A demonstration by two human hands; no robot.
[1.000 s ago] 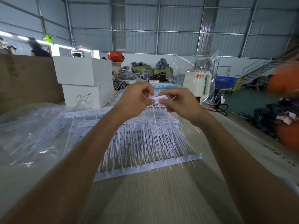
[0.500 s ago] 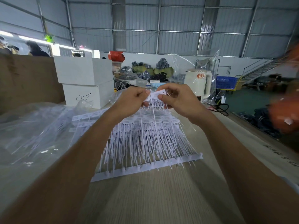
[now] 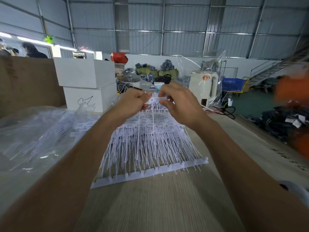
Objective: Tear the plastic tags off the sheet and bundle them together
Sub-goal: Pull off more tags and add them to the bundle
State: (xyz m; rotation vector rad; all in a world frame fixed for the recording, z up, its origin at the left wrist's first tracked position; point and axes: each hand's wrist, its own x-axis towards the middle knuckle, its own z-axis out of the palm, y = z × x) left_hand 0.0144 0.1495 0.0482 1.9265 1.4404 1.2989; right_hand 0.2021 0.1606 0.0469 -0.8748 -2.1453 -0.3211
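Both grips are pinching now: left hand (image 3: 133, 102) and right hand (image 3: 179, 102) each nip an end of one white tag (image 3: 154, 99), raised over the far end of the sheet of tags (image 3: 150, 144). That sheet lies flat on a pale wood-grain worktop (image 3: 150, 206), clear plastic bags (image 3: 33, 131) just left of it, white boxes (image 3: 87, 84) behind, grey corrugated shed walls all round. Half a second back the tag tilted up to the right; now it's nearly level, hands a touch lower.
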